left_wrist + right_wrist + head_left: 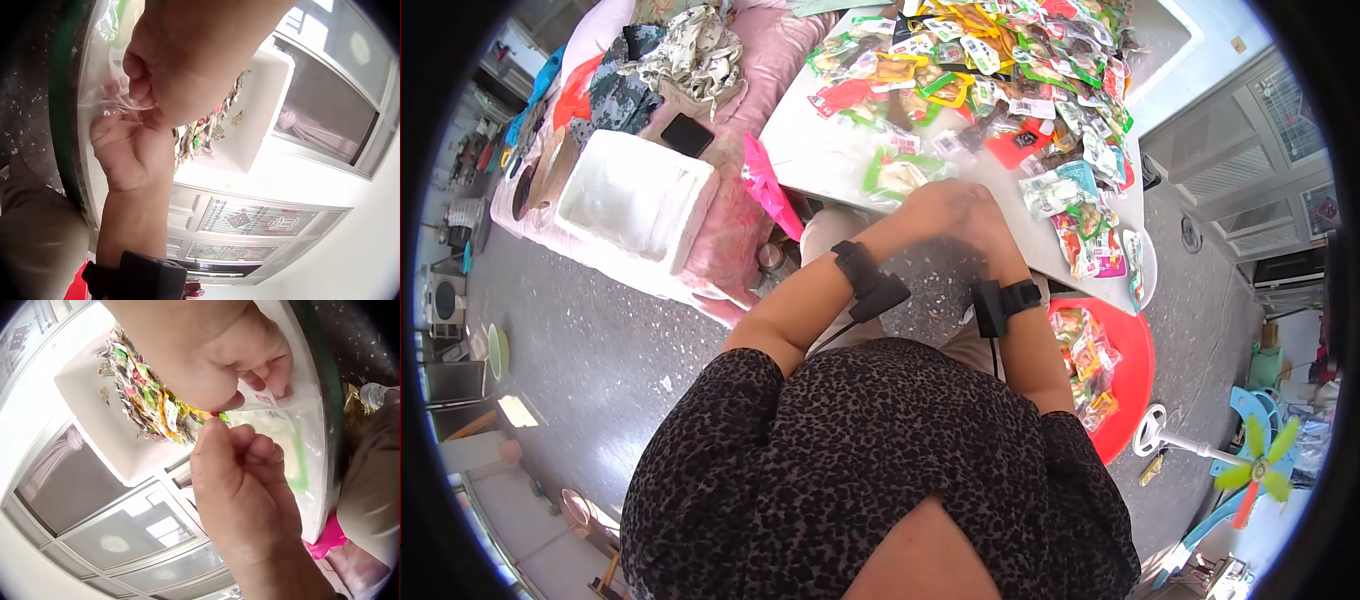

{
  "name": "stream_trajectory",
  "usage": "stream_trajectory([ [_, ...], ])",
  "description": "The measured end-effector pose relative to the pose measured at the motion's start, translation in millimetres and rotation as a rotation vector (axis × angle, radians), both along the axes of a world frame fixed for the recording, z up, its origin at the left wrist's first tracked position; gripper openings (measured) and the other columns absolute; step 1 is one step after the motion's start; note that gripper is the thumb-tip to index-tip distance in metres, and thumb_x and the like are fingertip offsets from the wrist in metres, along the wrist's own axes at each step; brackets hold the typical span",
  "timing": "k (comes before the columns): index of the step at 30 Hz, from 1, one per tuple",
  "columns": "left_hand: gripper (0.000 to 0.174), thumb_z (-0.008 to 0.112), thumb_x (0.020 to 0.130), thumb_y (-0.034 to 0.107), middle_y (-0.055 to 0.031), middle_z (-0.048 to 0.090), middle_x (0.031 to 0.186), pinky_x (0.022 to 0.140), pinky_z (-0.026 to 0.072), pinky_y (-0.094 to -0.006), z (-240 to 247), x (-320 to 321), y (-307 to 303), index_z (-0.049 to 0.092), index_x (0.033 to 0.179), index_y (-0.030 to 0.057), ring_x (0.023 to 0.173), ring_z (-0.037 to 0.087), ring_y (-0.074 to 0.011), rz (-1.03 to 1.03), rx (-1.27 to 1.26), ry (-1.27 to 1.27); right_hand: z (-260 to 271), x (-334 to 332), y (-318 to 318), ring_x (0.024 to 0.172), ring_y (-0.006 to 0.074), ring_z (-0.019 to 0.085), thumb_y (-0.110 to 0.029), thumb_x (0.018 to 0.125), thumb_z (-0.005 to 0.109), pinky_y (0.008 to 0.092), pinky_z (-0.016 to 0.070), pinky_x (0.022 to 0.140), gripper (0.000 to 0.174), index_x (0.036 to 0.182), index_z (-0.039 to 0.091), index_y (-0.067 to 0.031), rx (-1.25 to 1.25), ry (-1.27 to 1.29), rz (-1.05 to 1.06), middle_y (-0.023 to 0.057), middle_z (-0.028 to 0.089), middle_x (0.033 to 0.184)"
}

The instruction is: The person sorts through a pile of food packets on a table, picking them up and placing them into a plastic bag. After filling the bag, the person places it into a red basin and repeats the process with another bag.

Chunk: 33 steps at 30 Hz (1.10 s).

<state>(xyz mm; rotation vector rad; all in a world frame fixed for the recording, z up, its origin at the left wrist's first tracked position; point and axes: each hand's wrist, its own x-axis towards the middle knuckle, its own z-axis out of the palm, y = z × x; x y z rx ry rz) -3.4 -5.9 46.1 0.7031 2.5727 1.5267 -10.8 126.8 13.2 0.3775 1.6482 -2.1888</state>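
In the head view, my left hand (938,208) and right hand (990,222) meet over the table's near edge, slightly blurred. Both pinch a piece of clear plastic (94,99) with curled fingers. The left wrist view has the left hand (147,75) above and the right hand (128,147) below, nearly touching. Seen from the right wrist, the right hand (259,359) grips the plastic by some red print, while the left hand (240,469) has its fingers folded in. A green-edged clear packet (903,177) lies on the table beside the hands; its contents look pale.
Many colourful food packets (1000,60) are heaped across the white table (820,150). A red basin (1135,370) of packets stands below on the right. On the left, a white foam box (635,190), a black phone (687,135) and clothes lie on pink bedding; a pink bag (768,185) hangs nearby.
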Motion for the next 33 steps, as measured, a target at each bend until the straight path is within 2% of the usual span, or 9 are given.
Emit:
stream_trajectory([
  [3,0.023,0.047,0.072,0.016,-0.0149,0.056,0.078,0.063,0.0413,-0.0369,9.9,-16.8,-6.0,0.052,0.090,0.0037,0.075,0.053,-0.0306,0.103,-0.090,0.102,12.9,0.4,17.1,0.068,0.0140,0.054,-0.014,0.077,0.046,0.0224,0.0387,0.048,0.035,0.108,0.036,-0.0024,0.189,0.013,0.001,0.0070,0.049,0.089],
  [5,0.020,0.047,0.071,0.014,-0.0143,0.055,0.076,0.063,0.0420,-0.0372,6.3,-41.7,-23.3,0.052,0.087,0.0044,0.075,0.053,-0.0294,0.303,-0.162,0.343,24.1,4.5,21.3,0.065,0.0129,0.054,-0.014,0.076,0.048,0.0205,0.0373,0.046,0.034,0.106,0.038,-0.0020,0.275,0.025,-0.015,0.0060,0.050,0.086],
  [7,0.016,0.048,0.070,0.015,-0.0128,0.053,0.080,0.066,0.0423,-0.0368,13.9,-62.4,-52.7,0.054,0.082,0.0064,0.078,0.052,-0.0282,0.442,-0.387,0.332,26.1,5.9,24.7,0.062,0.0123,0.054,-0.015,0.076,0.049,0.0197,0.0373,0.046,0.032,0.104,0.041,-0.0016,0.331,0.054,-0.065,0.0053,0.050,0.084],
  [9,0.018,0.046,0.070,0.011,-0.0102,0.052,0.086,0.066,0.0436,-0.0362,-0.7,-83.5,-78.2,0.053,0.086,0.0080,0.080,0.053,-0.0261,0.499,-0.700,0.390,14.4,6.1,27.7,0.061,0.0119,0.053,-0.015,0.076,0.049,0.0194,0.0375,0.045,0.029,0.101,0.043,-0.0018,0.324,0.071,-0.075,0.0047,0.051,0.082],
  [12,0.021,0.045,0.071,0.011,-0.0102,0.052,0.088,0.067,0.0439,-0.0359,-8.9,-97.1,-97.7,0.052,0.090,0.0088,0.082,0.053,-0.0247,0.430,-0.923,0.278,6.9,7.1,29.3,0.061,0.0112,0.053,-0.015,0.076,0.050,0.0195,0.0381,0.046,0.026,0.098,0.045,-0.0023,0.296,0.097,-0.097,0.0040,0.051,0.080],
  [16,0.017,0.045,0.070,0.010,-0.0095,0.052,0.089,0.065,0.0451,-0.0343,-20.5,-110.8,-102.3,0.052,0.086,0.0075,0.082,0.053,-0.0245,0.347,-1.037,0.458,7.8,10.5,28.7,0.061,0.0105,0.053,-0.015,0.075,0.051,0.0193,0.0386,0.046,0.024,0.095,0.046,-0.0026,0.280,0.102,-0.118,0.0033,0.052,0.077],
  [22,0.015,0.046,0.069,0.010,-0.0081,0.051,0.087,0.065,0.0448,-0.0342,-21.2,-120.5,-96.9,0.054,0.082,0.0083,0.084,0.052,-0.0234,0.305,-1.075,0.478,7.4,11.4,29.8,0.061,0.0106,0.053,-0.014,0.075,0.051,0.0192,0.0392,0.046,0.022,0.093,0.047,-0.0018,0.265,0.095,-0.129,0.0036,0.052,0.077],
  [28,0.012,0.048,0.069,0.010,-0.0078,0.051,0.084,0.062,0.0444,-0.0336,-9.7,-115.9,-98.8,0.055,0.078,0.0089,0.082,0.052,-0.0224,0.307,-0.922,0.763,4.1,12.4,31.8,0.061,0.0112,0.053,-0.013,0.075,0.051,0.0198,0.0399,0.047,0.022,0.093,0.047,-0.0011,0.234,0.100,-0.137,0.0041,0.052,0.077],
  [33,0.011,0.048,0.069,0.011,-0.0082,0.051,0.083,0.062,0.0445,-0.0346,39.8,-112.8,-95.6,0.054,0.078,0.0092,0.080,0.053,-0.0231,0.283,-0.995,0.629,0.4,12.2,33.7,0.062,0.0117,0.053,-0.012,0.075,0.051,0.0204,0.0405,0.048,0.021,0.093,0.046,-0.0016,0.189,0.109,-0.140,0.0045,0.052,0.077],
])
